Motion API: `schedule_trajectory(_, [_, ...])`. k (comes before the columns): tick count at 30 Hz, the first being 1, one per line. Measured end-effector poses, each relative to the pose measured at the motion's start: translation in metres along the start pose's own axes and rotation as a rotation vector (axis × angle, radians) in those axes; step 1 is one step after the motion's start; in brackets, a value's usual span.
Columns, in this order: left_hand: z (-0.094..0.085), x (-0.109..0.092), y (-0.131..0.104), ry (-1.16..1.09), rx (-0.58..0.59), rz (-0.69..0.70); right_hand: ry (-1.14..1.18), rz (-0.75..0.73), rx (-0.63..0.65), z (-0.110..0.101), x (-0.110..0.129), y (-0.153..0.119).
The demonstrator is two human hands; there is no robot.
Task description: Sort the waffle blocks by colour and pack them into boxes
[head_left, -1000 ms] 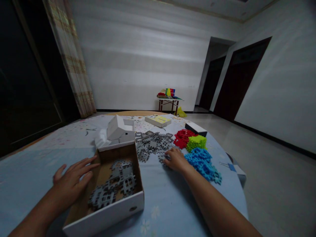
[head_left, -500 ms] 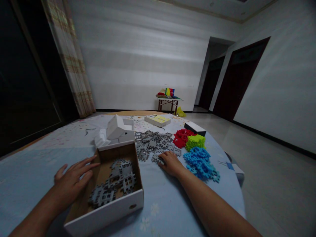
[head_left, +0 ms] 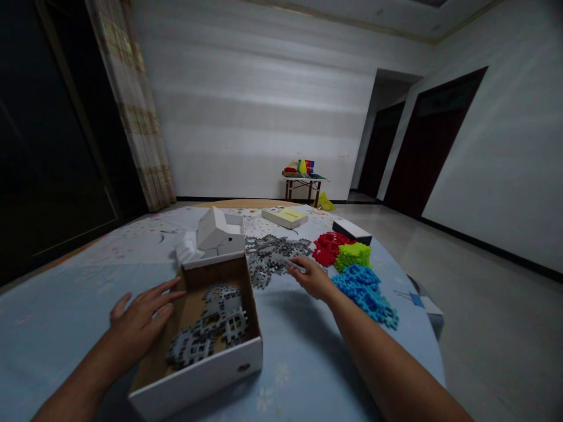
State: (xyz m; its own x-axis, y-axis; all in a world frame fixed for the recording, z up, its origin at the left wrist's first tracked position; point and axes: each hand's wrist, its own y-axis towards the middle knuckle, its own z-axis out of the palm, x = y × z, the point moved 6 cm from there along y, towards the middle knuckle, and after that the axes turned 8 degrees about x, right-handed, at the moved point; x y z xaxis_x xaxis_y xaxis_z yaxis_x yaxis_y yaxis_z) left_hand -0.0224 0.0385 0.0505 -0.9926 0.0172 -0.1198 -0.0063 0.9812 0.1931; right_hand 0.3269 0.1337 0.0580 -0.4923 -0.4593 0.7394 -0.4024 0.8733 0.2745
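My left hand (head_left: 143,316) lies with fingers spread over the left rim of an open cardboard box (head_left: 197,381). Inside the box are several grey interlocking pieces (head_left: 211,328). My right hand (head_left: 311,278) is raised over the near right side of a loose grey pile (head_left: 268,252), its fingers pinched on a grey piece (head_left: 295,265). Right of that hand lie a red pile (head_left: 328,247), a lime green stack (head_left: 353,255) and a blue pile (head_left: 363,290) of similar pieces.
Behind the box stands an opened white box (head_left: 215,231) beside crumpled white packing (head_left: 188,246). A flat yellow and white box (head_left: 285,217) and a black and white box (head_left: 352,230) lie further back. A blue clip (head_left: 416,299) is near the table's right edge.
My right hand has lifted off the table with a grey piece between its fingers. My left hand stays on the box rim. The whole view has shifted slightly.
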Motion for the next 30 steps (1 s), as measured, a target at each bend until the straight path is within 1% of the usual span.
schedule_trajectory(1, [0.000, 0.000, 0.000, -0.002, 0.002, 0.000, 0.075, -0.002, 0.009, -0.001, 0.014, 0.003])
schedule_trajectory(3, [0.001, 0.001, 0.000, -0.006, 0.000, -0.002, 0.203, -0.034, 0.070, 0.002, 0.048, 0.008])
schedule_trajectory(5, [0.001, 0.003, 0.000, -0.012, -0.010, -0.004, 0.274, -0.126, 0.107, 0.009, 0.085, 0.013])
schedule_trajectory(7, [0.001, 0.003, 0.000, -0.016, -0.004, -0.001, 0.318, -0.223, 0.157, 0.019, 0.117, 0.014])
schedule_trajectory(9, [0.000, 0.001, 0.000, -0.016, 0.016, -0.003, 0.346, -0.285, 0.278, 0.034, 0.138, 0.013])
schedule_trajectory(11, [-0.001, 0.000, 0.001, -0.014, 0.037, -0.020, 0.355, -0.309, 0.367, 0.044, 0.146, 0.012])
schedule_trajectory(12, [-0.002, 0.000, 0.001, -0.013, 0.044, -0.029, 0.355, -0.301, 0.374, 0.046, 0.143, 0.012])
schedule_trajectory(13, [-0.003, -0.001, 0.001, -0.011, 0.049, -0.034, 0.355, -0.281, 0.355, 0.045, 0.137, 0.014])
schedule_trajectory(14, [-0.004, -0.002, 0.001, -0.007, 0.050, -0.032, 0.351, -0.249, 0.314, 0.042, 0.126, 0.016])
schedule_trajectory(16, [-0.006, -0.004, 0.000, 0.001, 0.050, -0.019, 0.310, -0.158, 0.204, 0.031, 0.095, 0.024])
schedule_trajectory(17, [-0.007, -0.005, 0.000, 0.001, 0.043, -0.016, 0.246, -0.103, 0.130, 0.024, 0.076, 0.028])
schedule_trajectory(18, [-0.007, -0.005, 0.000, -0.002, 0.038, -0.016, 0.133, -0.036, 0.059, 0.016, 0.055, 0.032])
schedule_trajectory(20, [-0.007, -0.005, 0.000, -0.020, 0.034, -0.023, -0.189, 0.153, -0.027, 0.002, 0.014, 0.038])
schedule_trajectory(21, [-0.007, -0.005, 0.000, -0.027, 0.037, -0.028, -0.246, 0.214, -0.053, -0.003, -0.003, 0.039])
schedule_trajectory(23, [-0.006, -0.004, 0.000, -0.028, 0.043, -0.034, -0.310, 0.295, -0.081, -0.010, -0.029, 0.042])
schedule_trajectory(25, [-0.005, -0.003, 0.001, -0.016, 0.046, -0.037, -0.353, 0.351, -0.076, -0.010, -0.046, 0.044])
schedule_trajectory(27, [-0.002, -0.001, 0.001, -0.002, 0.057, -0.038, -0.432, 0.411, -0.031, -0.006, -0.057, 0.047])
schedule_trajectory(30, [0.000, 0.002, 0.001, 0.008, 0.053, -0.028, -0.532, 0.483, 0.053, 0.006, -0.068, 0.049])
